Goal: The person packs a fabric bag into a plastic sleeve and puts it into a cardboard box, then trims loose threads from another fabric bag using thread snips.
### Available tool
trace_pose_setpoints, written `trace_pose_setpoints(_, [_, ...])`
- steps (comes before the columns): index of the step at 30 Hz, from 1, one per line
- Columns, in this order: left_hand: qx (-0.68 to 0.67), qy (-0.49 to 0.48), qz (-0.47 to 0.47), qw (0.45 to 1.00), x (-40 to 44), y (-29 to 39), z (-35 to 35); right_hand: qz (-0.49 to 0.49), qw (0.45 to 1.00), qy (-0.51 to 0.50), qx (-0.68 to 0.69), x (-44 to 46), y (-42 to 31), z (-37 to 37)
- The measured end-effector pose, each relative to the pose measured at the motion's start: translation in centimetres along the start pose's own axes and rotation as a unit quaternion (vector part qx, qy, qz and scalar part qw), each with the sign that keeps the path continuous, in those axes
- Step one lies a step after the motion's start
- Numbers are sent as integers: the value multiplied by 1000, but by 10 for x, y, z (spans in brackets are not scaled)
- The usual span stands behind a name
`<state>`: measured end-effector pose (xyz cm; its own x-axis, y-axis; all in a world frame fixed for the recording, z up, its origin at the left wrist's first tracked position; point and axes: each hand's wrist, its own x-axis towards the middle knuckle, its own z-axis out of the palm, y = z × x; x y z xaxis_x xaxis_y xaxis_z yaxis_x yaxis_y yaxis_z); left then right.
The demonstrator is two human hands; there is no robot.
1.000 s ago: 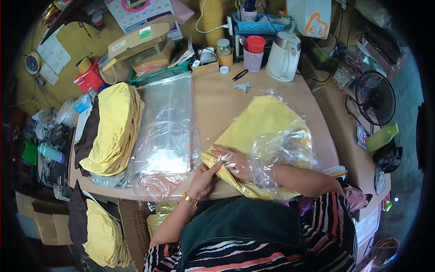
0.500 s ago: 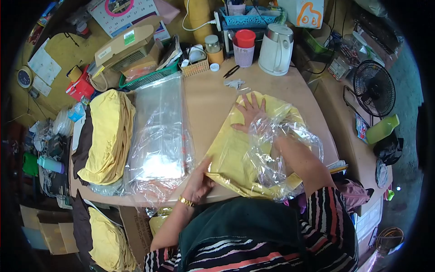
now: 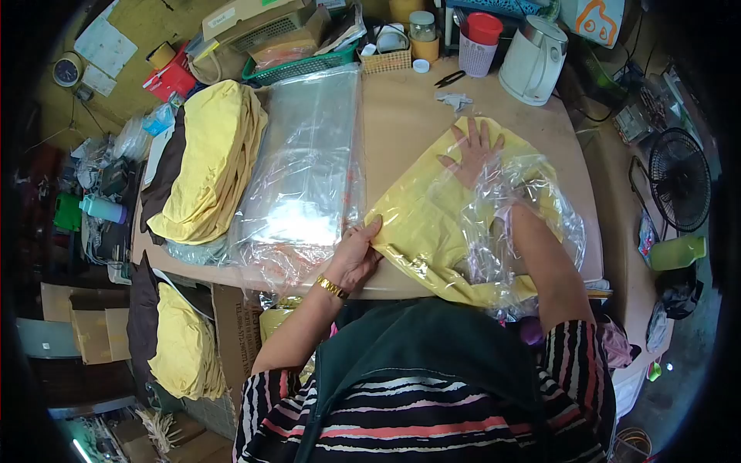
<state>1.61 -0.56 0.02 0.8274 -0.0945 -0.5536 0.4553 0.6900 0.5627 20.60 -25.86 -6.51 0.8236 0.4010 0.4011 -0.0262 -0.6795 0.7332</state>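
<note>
A folded yellow cloth (image 3: 432,201) lies on the table, partly covered by a crumpled clear plastic bag (image 3: 494,231). My right hand (image 3: 475,154) rests flat on the upper part of the cloth with its fingers spread, and the plastic surrounds its wrist and forearm. With thumb and fingers, my left hand (image 3: 359,251) pinches the cloth's left corner near the table's front edge. Left of the cloth lies a stack of flat clear plastic bags (image 3: 297,170). Further left is a pile of folded yellow cloths (image 3: 212,162) beside dark fabric (image 3: 164,185).
Along the back of the table (image 3: 401,100) stand a green basket (image 3: 297,71), a lilac cup with a red top (image 3: 478,55) and a white kettle (image 3: 532,62). Black snips (image 3: 449,78) lie before them. A fan (image 3: 679,179) is at the right.
My right hand has moved from the cloth's lower left to its upper part and spread its fingers. My left hand still holds the left corner. The camera view has shifted.
</note>
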Motion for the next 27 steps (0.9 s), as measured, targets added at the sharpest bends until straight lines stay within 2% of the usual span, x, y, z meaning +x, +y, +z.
trace_pose_setpoints(1, [0, -2, 2, 1000, -1, 2, 0, 12, 988, 60, -145, -1, 5, -13])
trace_pose_setpoints(2, [29, -5, 32, 999, -3, 4, 0, -39, 994, -4, 105, -19, 12, -27])
trace_pose_setpoints(3, [57, -7, 61, 997, -5, 4, -2, -89, 931, -70, 347, -37, 27, -50])
trace_pose_setpoints(4, [55, -7, 60, 997, -10, 4, -6, -91, 931, -71, 345, -58, 42, -60])
trace_pose_setpoints(5, [65, -11, 57, 996, -15, 5, -13, -169, 878, -128, 429, -83, 59, -64])
trace_pose_setpoints(7, [70, -11, 53, 996, -23, 10, -18, -318, 719, -236, 572, -119, 95, -78])
trace_pose_setpoints(9, [34, 3, -25, 999, -27, 20, -13, -275, 583, -207, 736, -118, 144, -119])
trace_pose_setpoints(10, [35, -2, -17, 999, -28, 21, -10, -278, 582, -209, 735, -128, 149, -111])
trace_pose_setpoints(12, [43, -3, -20, 999, -26, 24, -4, -66, 255, -358, 896, -147, 165, -87])
trace_pose_setpoints(13, [52, -6, -23, 998, -25, 23, -3, -66, 257, -359, 895, -153, 165, -87])
trace_pose_setpoints(18, [87, 35, -14, 996, -23, 13, -1, 175, 284, -301, 893, -156, 164, -110])
trace_pose_setpoints(19, [102, 41, -14, 994, -24, 11, -1, 176, 284, -301, 893, -145, 155, -114])
trace_pose_setpoints(20, [118, 47, -15, 992, -25, 10, -1, 83, 547, -186, 812, -125, 140, -116])
trace_pose_setpoints(21, [114, 28, 17, 993, -20, 2, -10, -18, 757, -55, 651, -110, 130, -112])
trace_pose_setpoints(22, [108, 8, 51, 993, -18, -3, -14, -16, 758, -54, 650, -102, 124, -102])
trace_pose_setpoints(23, [107, 8, 52, 993, -22, -2, -20, -64, 770, -122, 623, -94, 117, -93])
trace_pose_setpoints(24, [375, 21, 122, 919, -30, 4, -31, -113, 776, -188, 592, -87, 111, -85])
trace_pose_setpoints(25, [613, 34, 181, 769, -33, 9, -36, -114, 776, -185, 592, -80, 106, -81])
trace_pose_setpoints(26, [718, 78, 92, 685, -67, 34, 8, -100, 771, -276, 565, -73, 101, -78])
trace_pose_setpoints(27, [719, 78, 92, 685, -76, 39, 15, -84, 758, -368, 532, -70, 95, -75])
